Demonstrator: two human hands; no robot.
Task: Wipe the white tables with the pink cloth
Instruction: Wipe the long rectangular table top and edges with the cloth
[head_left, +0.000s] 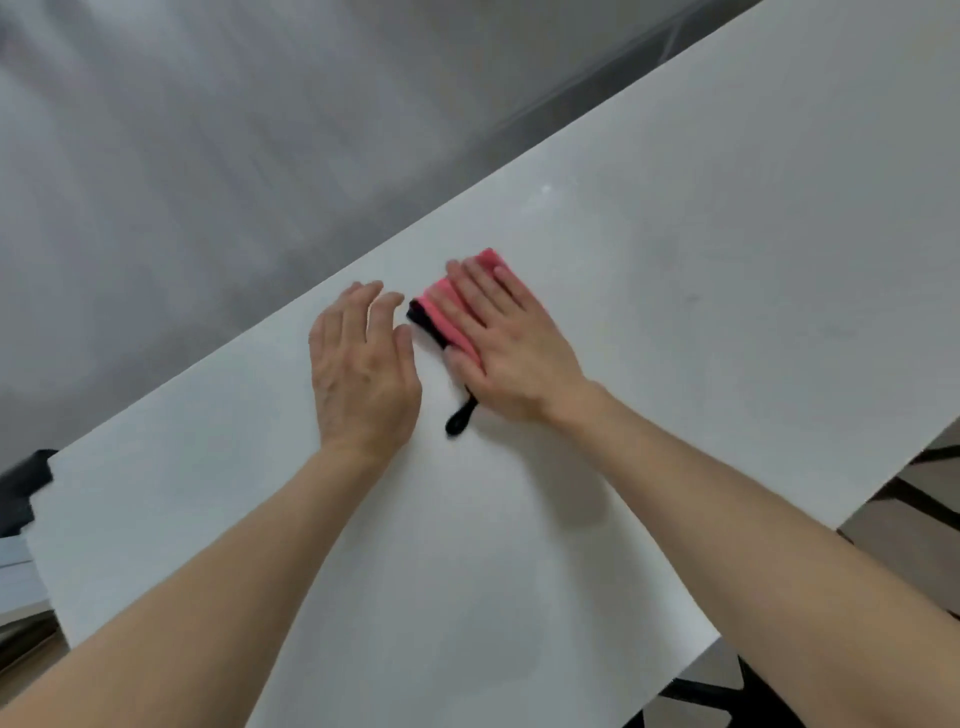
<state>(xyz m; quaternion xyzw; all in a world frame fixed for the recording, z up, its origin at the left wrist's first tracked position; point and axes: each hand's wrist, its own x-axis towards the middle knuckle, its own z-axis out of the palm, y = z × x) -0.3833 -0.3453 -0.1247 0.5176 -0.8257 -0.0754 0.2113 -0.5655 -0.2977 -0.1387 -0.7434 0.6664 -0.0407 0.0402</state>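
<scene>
White table, perhaps grey floor beyond

Left hand: palm down, fingers relaxed, nearly straight.
Right hand: palm down, fingers straight, close together, laid flat.
Left forearm: bare, extended forward.
Right forearm: bare, extended forward, angled inward.

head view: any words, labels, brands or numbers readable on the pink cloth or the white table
None can be read.
The folded pink cloth with black trim under the flat right hand shows no label or print.
The smooth white table top is plain.
The dark object at left is too blurred to tell.
</scene>
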